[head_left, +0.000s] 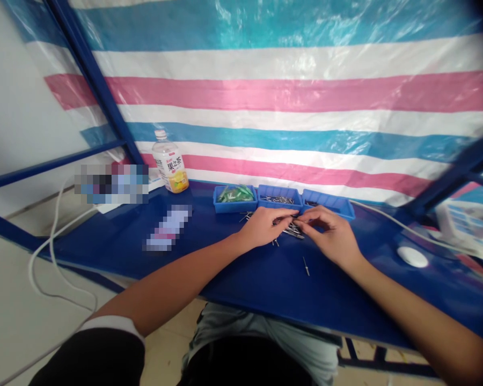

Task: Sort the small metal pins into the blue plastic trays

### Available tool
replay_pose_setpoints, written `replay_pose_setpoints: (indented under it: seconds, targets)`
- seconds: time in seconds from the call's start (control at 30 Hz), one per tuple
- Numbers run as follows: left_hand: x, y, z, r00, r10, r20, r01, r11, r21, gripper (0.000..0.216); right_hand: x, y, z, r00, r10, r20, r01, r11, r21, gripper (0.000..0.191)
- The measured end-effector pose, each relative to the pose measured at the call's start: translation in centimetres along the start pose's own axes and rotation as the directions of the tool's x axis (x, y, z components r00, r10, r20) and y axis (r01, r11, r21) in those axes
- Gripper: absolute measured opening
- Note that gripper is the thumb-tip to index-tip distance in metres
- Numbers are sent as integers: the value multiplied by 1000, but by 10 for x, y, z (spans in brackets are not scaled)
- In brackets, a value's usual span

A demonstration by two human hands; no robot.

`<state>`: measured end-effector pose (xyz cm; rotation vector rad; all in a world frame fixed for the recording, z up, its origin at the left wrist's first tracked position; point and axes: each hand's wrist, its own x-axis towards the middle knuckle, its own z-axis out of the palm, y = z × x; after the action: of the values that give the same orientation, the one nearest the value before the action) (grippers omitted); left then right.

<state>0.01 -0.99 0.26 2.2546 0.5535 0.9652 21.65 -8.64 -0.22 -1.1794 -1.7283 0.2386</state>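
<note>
My left hand [262, 226] and my right hand [333, 236] meet fingertip to fingertip over a small pile of thin metal pins [290, 231] on the blue table [233, 273]. Both hands are closed in a pinch on a small pin-like piece held between them. One loose pin [306, 266] lies on the table nearer to me. Just behind the hands stand three blue bins: the left bin [234, 199] holds green parts, the middle bin [278, 198] holds metal pins, and the right bin [328, 203] has contents I cannot make out.
A drink bottle [169, 169] with a yellow label stands at the back left. A white mouse [412, 256] and its cable lie at the right. White cables hang off the table's left end. A striped plastic sheet [290, 96] and blue frame bars close in the table.
</note>
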Motion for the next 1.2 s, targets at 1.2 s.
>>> replay_pose_setpoints:
  seconds: [1.2]
  targets:
    - [5,-16,9,994,11,-107,-24,992,-123,53,0,-1,0,988,-48,149,69,987,-143,14]
